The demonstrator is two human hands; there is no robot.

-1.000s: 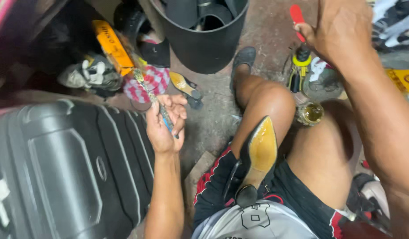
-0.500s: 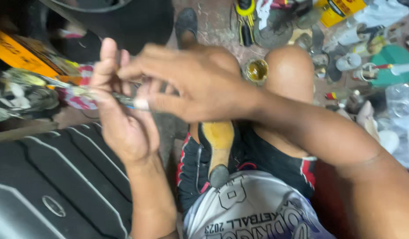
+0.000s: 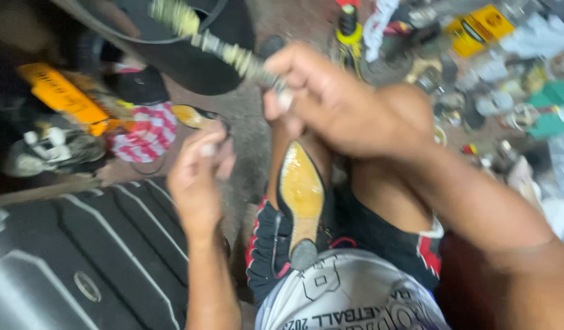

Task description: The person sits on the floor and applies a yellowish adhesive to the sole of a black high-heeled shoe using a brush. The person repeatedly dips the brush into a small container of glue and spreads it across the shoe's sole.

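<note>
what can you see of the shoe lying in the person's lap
The shoe lies sole up between the person's thighs, toe pointing away, heel toward the white shirt. The sole is tan-yellow, smooth and glossy, like leather, with a dark edge. At the near end sits a small dark grey heel tip. The upper is hidden underneath. It rests on black shorts with red trim. Neither hand touches it; both are raised above it.

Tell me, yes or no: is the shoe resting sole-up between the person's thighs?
Yes: the shoe lies on the lap with its yellow sole facing up, heel toward the shirt.
</note>
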